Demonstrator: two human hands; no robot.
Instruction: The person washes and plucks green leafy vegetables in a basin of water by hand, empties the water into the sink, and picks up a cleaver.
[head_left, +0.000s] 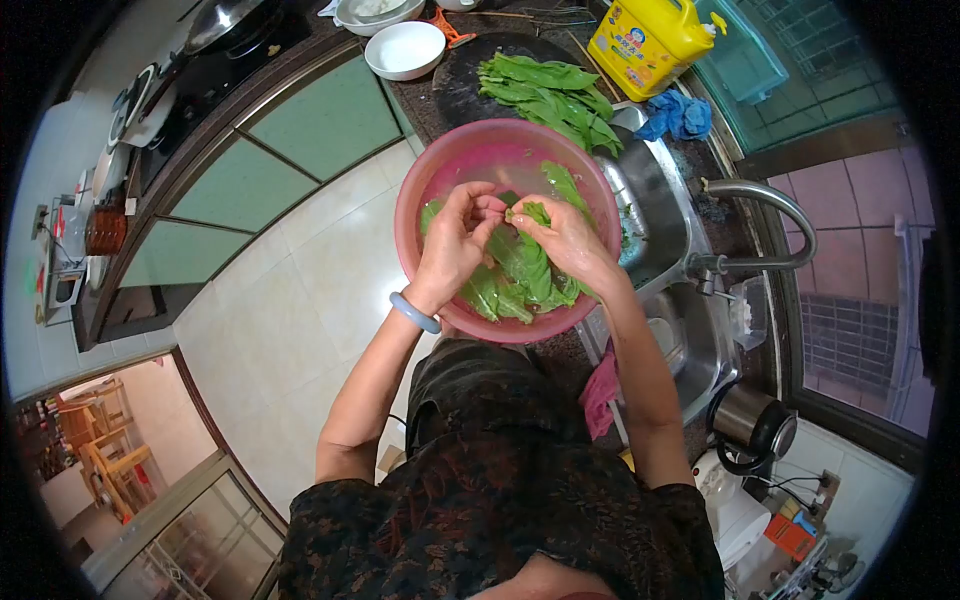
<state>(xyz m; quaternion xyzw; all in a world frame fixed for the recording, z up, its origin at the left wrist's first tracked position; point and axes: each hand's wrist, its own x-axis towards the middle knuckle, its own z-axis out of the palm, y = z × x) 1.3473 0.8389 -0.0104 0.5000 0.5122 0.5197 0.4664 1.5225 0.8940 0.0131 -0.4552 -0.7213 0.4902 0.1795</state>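
Both my hands are over a pink basin (410,200) of water with green leaves (515,285) in it. My right hand (568,243) grips a leafy green (536,212) near its upper end, and part of the leaf hangs down toward the water. Facing it, my left hand (455,240), with a pale bangle (414,314) at the wrist, has thumb and fingers pinched together close to the leaf's tip. Whatever lies between those left fingertips is too small to make out. Beyond the basin, more long green leaves (550,92) lie piled on a dark round board (462,90).
Right of the basin is a double steel sink (660,235) with a curved faucet (790,215). A yellow jug (648,45) and blue cloth (676,116) stand behind it. A white bowl (405,50) sits at the back left, a pink cloth (600,395) hangs near the sink's front.
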